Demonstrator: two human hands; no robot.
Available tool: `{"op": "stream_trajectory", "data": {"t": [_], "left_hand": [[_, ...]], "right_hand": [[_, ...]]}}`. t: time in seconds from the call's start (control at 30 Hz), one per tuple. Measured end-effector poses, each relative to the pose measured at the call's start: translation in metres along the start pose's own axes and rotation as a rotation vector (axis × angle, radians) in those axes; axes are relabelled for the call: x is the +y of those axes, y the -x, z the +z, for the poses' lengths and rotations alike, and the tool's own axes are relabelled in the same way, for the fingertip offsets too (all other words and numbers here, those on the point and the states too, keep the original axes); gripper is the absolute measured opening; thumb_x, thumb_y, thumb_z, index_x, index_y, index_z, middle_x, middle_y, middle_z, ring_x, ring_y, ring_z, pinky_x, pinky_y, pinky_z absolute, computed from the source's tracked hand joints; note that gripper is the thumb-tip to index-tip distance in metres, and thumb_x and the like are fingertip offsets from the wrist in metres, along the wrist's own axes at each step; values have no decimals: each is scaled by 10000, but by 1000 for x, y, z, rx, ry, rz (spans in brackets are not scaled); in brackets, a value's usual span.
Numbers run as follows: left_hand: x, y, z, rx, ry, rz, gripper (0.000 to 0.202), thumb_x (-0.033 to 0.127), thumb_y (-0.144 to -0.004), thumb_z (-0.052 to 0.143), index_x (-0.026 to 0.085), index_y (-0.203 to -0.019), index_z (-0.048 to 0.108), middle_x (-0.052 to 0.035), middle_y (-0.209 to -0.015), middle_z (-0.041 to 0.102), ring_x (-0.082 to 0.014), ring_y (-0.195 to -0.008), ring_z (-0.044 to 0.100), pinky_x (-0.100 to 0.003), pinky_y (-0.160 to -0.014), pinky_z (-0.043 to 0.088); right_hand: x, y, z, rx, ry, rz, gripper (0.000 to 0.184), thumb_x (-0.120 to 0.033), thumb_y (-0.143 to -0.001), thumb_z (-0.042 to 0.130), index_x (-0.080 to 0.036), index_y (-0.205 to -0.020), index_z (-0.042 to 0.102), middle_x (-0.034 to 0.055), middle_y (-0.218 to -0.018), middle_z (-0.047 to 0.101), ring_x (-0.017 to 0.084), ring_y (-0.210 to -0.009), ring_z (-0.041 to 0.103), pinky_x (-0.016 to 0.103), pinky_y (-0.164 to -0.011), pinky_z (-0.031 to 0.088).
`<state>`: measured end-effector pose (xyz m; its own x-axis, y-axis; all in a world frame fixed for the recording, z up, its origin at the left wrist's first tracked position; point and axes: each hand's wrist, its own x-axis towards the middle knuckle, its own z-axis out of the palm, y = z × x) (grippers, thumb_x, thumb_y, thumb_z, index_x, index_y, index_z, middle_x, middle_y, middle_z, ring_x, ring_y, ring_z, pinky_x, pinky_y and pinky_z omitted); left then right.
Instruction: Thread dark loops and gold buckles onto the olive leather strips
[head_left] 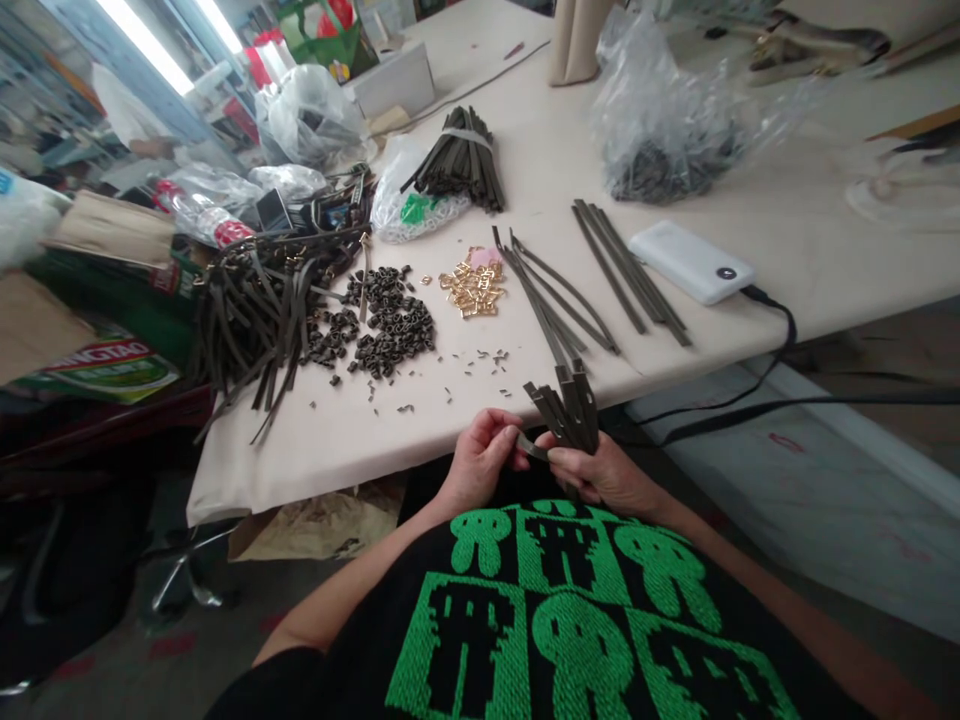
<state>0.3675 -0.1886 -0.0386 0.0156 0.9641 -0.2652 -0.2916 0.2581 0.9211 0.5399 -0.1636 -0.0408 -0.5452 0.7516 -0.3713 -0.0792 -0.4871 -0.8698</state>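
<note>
At the table's front edge my right hand (604,477) is closed around a bundle of dark olive straps (566,410), their ends fanning upward. Beside it, my left hand (486,450) pinches the end of one strap (531,446) that bends across from the right hand. Just beyond the bundle lie several loose straps (551,300). A pile of gold buckles (476,285) sits further back, left of those straps. Small dark loops (394,320) are heaped to the left, with little cut scraps (450,390) scattered nearer me.
A tied strap bundle (465,160) rests on a plastic bag at the back. More straps (630,270) lie beside a white power bank (691,262) with a black cable. Straps with hardware (259,310) hang over the left edge. A clear bag (667,130) of dark pieces stands back right.
</note>
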Motion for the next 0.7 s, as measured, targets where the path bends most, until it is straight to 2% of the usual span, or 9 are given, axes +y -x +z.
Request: {"op": "stream_trajectory", "data": {"t": [0.17, 0.27, 0.37, 0.43, 0.5, 0.57, 0.7], "left_hand": [[2, -2, 2, 40, 14, 40, 373, 467, -782, 717, 180, -926, 528, 52, -628, 593, -74, -507, 548, -196, -527, 432], [-2, -1, 4, 13, -21, 7, 380, 479, -776, 718, 179, -907, 526, 43, -653, 593, -74, -502, 544, -199, -516, 429], [-10, -2, 5, -17, -118, 29, 304, 449, -825, 664, 178, -868, 535, 33, -664, 578, -83, -520, 538, -207, -517, 428], [-12, -3, 4, 8, -289, 177, 196, 354, -853, 639, 173, -837, 566, 10, -716, 585, -99, -605, 555, -218, -565, 443], [-9, -3, 3, 41, -516, 397, 74, 230, -853, 623, 170, -812, 606, -16, -785, 605, -121, -712, 573, -234, -635, 461], [-4, -2, 1, 29, -693, 569, 63, 147, -859, 590, 176, -828, 637, -29, -815, 632, -132, -755, 594, -243, -672, 474], [6, 1, -2, -45, -784, 684, 135, 148, -896, 557, 184, -989, 648, -43, -845, 686, -140, -755, 641, -253, -691, 512]], "right_hand": [[3, -1, 1, 35, -33, 23, 285, -397, -740, 704, -173, -908, 647, -122, -392, 373, 59, -317, 243, 192, -331, 192], [6, -1, 2, 22, -31, 6, 274, -402, -740, 703, -170, -882, 667, -113, -380, 374, 64, -320, 253, 205, -344, 200], [6, -2, 7, 82, -44, 12, 276, -413, -710, 728, -168, -821, 663, -111, -374, 369, 61, -321, 241, 212, -341, 182], [6, -3, 10, 152, -56, 13, 305, -427, -680, 750, -166, -810, 660, -116, -369, 354, 57, -318, 228, 213, -334, 167], [5, -2, 12, 226, -62, 13, 346, -440, -651, 767, -161, -829, 668, -116, -375, 353, 58, -324, 232, 209, -333, 157], [5, -2, 11, 292, -65, 9, 369, -453, -634, 767, -157, -835, 678, -108, -390, 364, 61, -337, 244, 206, -335, 161], [10, -2, 3, 427, 64, -80, 319, -446, -671, 724, -152, -792, 710, -62, -443, 471, 88, -365, 353, 222, -353, 280]]}}
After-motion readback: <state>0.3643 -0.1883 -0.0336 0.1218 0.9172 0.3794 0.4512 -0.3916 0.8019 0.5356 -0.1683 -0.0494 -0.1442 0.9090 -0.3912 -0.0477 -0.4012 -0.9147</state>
